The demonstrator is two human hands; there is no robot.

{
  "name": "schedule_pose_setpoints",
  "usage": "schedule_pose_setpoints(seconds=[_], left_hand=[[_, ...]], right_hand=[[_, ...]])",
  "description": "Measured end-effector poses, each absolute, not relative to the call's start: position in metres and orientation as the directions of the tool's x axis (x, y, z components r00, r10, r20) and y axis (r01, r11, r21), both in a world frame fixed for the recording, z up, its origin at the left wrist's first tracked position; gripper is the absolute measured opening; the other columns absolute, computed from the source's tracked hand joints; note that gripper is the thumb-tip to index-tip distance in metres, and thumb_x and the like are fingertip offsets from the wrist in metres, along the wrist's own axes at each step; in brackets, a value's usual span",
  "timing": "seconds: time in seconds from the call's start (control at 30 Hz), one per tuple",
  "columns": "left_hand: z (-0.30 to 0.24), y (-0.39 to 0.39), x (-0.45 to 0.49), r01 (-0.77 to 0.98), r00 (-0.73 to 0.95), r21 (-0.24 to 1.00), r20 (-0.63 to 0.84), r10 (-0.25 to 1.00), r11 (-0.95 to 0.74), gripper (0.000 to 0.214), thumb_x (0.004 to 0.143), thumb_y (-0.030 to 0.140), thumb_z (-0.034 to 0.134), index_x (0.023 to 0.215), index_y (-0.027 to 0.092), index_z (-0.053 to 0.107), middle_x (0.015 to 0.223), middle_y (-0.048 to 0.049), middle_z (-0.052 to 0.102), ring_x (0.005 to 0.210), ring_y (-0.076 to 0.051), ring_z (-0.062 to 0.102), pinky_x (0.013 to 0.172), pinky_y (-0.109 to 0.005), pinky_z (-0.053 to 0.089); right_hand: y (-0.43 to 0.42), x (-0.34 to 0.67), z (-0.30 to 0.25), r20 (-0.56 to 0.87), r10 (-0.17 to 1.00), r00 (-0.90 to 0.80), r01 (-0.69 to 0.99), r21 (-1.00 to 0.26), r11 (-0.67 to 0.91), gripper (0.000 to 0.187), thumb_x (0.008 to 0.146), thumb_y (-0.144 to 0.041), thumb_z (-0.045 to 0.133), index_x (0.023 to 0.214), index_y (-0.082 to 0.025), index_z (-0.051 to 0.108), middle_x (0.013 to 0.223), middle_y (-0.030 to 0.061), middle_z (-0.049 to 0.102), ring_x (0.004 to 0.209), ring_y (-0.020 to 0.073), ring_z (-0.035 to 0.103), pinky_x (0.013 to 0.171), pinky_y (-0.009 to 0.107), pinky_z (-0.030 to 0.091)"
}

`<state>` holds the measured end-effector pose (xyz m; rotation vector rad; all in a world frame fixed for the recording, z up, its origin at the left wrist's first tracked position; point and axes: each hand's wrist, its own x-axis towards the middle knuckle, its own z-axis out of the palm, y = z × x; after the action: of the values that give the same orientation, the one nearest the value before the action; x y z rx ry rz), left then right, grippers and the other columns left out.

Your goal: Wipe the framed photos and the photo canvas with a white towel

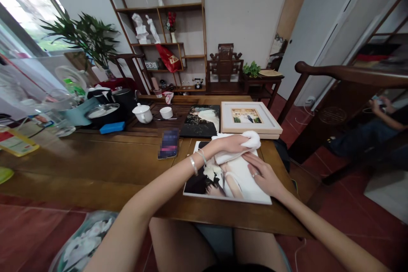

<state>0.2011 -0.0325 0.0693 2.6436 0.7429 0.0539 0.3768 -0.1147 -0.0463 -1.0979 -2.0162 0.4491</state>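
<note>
A large photo print (237, 185) lies flat at the near edge of the wooden table (105, 165). My left hand (228, 144) is closed on a white cloth (251, 140) and presses it onto the print's far end. My right hand (263, 174) rests flat on the print's right side, fingers stretched out, with a ring on one finger. Bracelets circle my left wrist.
Behind the print lie a dark photo (200, 121) and a white framed picture (250, 118). A phone (168, 143) lies to the left. Cups, a teapot (142, 113) and pots stand at the back left. A wooden chair (334, 93) is on the right, another person beyond it.
</note>
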Motion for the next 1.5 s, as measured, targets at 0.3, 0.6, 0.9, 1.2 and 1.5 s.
schedule_pose_setpoints(seconds=[0.3, 0.6, 0.9, 1.2, 1.5], left_hand=[[0.060, -0.048, 0.198, 0.545, 0.838, 0.149, -0.099, 0.536, -0.825, 0.027, 0.092, 0.020, 0.037, 0.098, 0.012, 0.062, 0.104, -0.0106, 0.068, 0.098, -0.022, 0.061, 0.088, -0.030, 0.046], [0.033, -0.080, 0.109, 0.653, 0.757, 0.018, -0.037, 0.652, -0.757, 0.041, 0.083, 0.007, 0.046, 0.122, 0.013, 0.056, 0.147, -0.0119, 0.041, 0.145, -0.025, 0.017, 0.115, -0.050, 0.019], [0.033, -0.170, 0.103, 0.565, 0.825, 0.016, -0.036, 0.565, -0.825, 0.044, 0.079, 0.027, 0.058, 0.123, 0.023, 0.059, 0.156, -0.0105, 0.022, 0.143, -0.034, 0.019, 0.111, -0.057, 0.022], [0.030, -0.099, 0.076, 0.642, 0.767, 0.010, -0.021, 0.642, -0.767, 0.040, 0.075, 0.015, 0.054, 0.114, 0.019, 0.064, 0.156, -0.0105, 0.023, 0.144, -0.032, 0.016, 0.111, -0.056, 0.022], [0.035, -0.115, 0.086, 0.614, 0.788, 0.005, -0.058, 0.613, -0.789, 0.043, 0.076, 0.014, 0.052, 0.118, 0.020, 0.063, 0.155, -0.0102, 0.026, 0.144, -0.034, 0.017, 0.111, -0.058, 0.023]], right_hand=[[-0.116, 0.376, -0.042, 0.461, 0.826, -0.325, 0.538, -0.628, 0.562, 0.039, 0.090, -0.025, 0.045, 0.126, -0.024, 0.061, 0.129, 0.0076, 0.060, 0.123, 0.0265, 0.052, 0.106, 0.049, 0.040], [-0.118, 0.374, -0.040, 0.456, 0.832, -0.317, 0.503, -0.663, 0.555, 0.039, 0.090, -0.025, 0.046, 0.126, -0.024, 0.061, 0.133, 0.0071, 0.057, 0.128, 0.0254, 0.047, 0.109, 0.052, 0.036], [-0.119, 0.375, -0.039, 0.449, 0.836, -0.315, 0.518, -0.657, 0.548, 0.039, 0.090, -0.024, 0.047, 0.125, -0.025, 0.061, 0.133, 0.0061, 0.057, 0.128, 0.0251, 0.047, 0.109, 0.053, 0.036], [-0.118, 0.376, -0.040, 0.453, 0.833, -0.318, 0.516, -0.654, 0.553, 0.038, 0.090, -0.026, 0.047, 0.126, -0.026, 0.060, 0.133, 0.0052, 0.057, 0.128, 0.0256, 0.047, 0.109, 0.053, 0.036], [-0.118, 0.376, -0.041, 0.450, 0.829, -0.333, 0.530, -0.638, 0.559, 0.039, 0.091, -0.025, 0.045, 0.127, -0.025, 0.059, 0.134, 0.0063, 0.056, 0.129, 0.0252, 0.046, 0.109, 0.054, 0.036]])
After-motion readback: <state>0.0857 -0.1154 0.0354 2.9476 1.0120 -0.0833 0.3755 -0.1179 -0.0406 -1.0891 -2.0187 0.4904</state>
